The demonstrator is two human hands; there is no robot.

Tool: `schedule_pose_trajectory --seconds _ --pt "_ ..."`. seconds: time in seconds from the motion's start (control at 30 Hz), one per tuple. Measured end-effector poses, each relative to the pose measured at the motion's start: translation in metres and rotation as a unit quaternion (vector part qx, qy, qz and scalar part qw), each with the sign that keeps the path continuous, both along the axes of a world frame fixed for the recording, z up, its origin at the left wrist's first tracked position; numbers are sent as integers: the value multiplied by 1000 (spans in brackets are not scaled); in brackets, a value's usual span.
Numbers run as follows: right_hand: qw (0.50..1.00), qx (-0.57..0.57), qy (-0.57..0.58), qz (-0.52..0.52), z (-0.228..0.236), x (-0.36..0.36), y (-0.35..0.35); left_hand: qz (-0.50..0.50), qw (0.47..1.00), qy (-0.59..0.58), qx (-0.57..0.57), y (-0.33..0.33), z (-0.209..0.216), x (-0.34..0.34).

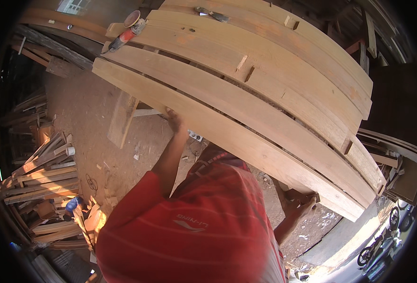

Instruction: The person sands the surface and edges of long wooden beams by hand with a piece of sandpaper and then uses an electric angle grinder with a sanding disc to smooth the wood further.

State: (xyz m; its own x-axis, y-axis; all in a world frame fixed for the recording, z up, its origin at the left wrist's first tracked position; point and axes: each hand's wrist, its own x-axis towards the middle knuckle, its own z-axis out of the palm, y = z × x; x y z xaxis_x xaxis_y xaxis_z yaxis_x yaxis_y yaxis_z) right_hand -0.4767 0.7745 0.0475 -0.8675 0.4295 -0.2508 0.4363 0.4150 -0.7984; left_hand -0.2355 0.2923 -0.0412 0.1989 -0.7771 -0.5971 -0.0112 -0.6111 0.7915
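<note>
A long, pale wooden plank (227, 134) lies nearest to me, running from the far left to the near right. My left hand (176, 123) is closed on its near edge, left of my body, with part of the fingers hidden under the wood. Toward the plank's right end my right hand (301, 207) grips the same edge from below. Beside that hand, a brown wooden piece (297, 194) shows under the plank. Several similar planks (246, 104) lie side by side beyond it, with narrow dark gaps between them.
A red and grey angle grinder (129, 33) with a round disc lies on the planks' far left end. A dark-handled tool (211, 13) rests at the back. Scrap wood (48, 184) is piled at left. A white power strip (195, 136) lies below. Motorbikes (378, 250) stand at lower right.
</note>
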Motion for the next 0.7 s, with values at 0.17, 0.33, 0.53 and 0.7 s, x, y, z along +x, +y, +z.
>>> schedule_pose_trajectory --seconds 0.17,0.33,0.53,0.7 --pt "1000 11 -17 -13 0 -6 -2 43 998 -41 34 -13 2 -18" --pt "999 25 -40 11 1 -27 -7 64 996 -39 51 -14 20 -31" --pt "998 45 -52 9 3 -39 -10 72 993 -57 80 -26 35 -60" --pt "996 61 -67 15 11 -45 -12 54 992 -109 31 -24 8 -42"
